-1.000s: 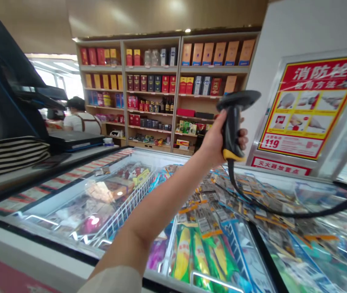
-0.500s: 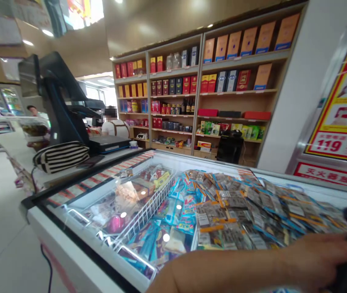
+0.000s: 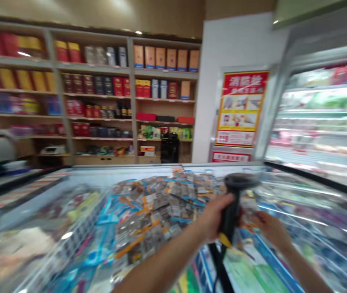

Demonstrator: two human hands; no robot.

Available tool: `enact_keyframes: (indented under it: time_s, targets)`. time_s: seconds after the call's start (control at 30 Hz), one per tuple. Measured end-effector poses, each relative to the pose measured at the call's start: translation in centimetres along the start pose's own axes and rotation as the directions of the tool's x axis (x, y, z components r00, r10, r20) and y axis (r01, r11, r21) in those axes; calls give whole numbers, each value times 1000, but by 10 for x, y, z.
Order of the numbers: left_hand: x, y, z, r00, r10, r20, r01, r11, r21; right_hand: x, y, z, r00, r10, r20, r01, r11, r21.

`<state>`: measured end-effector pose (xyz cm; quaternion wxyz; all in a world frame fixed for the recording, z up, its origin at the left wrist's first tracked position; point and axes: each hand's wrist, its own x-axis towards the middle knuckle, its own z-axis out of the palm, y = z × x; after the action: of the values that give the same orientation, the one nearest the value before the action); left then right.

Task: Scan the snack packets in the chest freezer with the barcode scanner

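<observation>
My left hand (image 3: 212, 217) is wrapped round the handle of a black barcode scanner (image 3: 231, 211), whose wide head points up over the freezer. Just right of it, my right hand (image 3: 269, 230) pinches a small clear packet (image 3: 249, 209), partly hidden behind the scanner and blurred. Beneath and left of both hands lies a heap of similar flat packets (image 3: 167, 203) with orange and blue edges. Blue packages (image 3: 103, 232) lie to the left of that heap.
A chest freezer (image 3: 84, 173) spans the foreground, with a white wire basket (image 3: 66, 244) inside at left. Behind stand shelves (image 3: 100, 67) of boxes and bottles. A red and yellow poster (image 3: 242, 108) hangs on the wall; a lit display fridge (image 3: 322, 122) is at right.
The view has swung right, bringing the display fridge and my right hand with the packet into sight. The scanner, at the right edge before, now shows whole in my left hand.
</observation>
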<state>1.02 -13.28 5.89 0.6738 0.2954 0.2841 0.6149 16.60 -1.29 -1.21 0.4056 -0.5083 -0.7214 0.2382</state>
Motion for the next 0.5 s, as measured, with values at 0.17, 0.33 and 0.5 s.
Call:
enact_keyframes:
  time_s: [0.17,0.33,0.5]
  targets:
    - [11,10,-8,997,-74,10,73,997,25,21,28,-6,971,218,-101,-129,827,547]
    - [15,-15,-4,990,-139,12,137,985,103,26,42,-23,923,357,-140,-98,572,814]
    - [7,-32,-6,989,-133,58,120,975,186,31,52,-36,912,402,-79,-92,389,917]
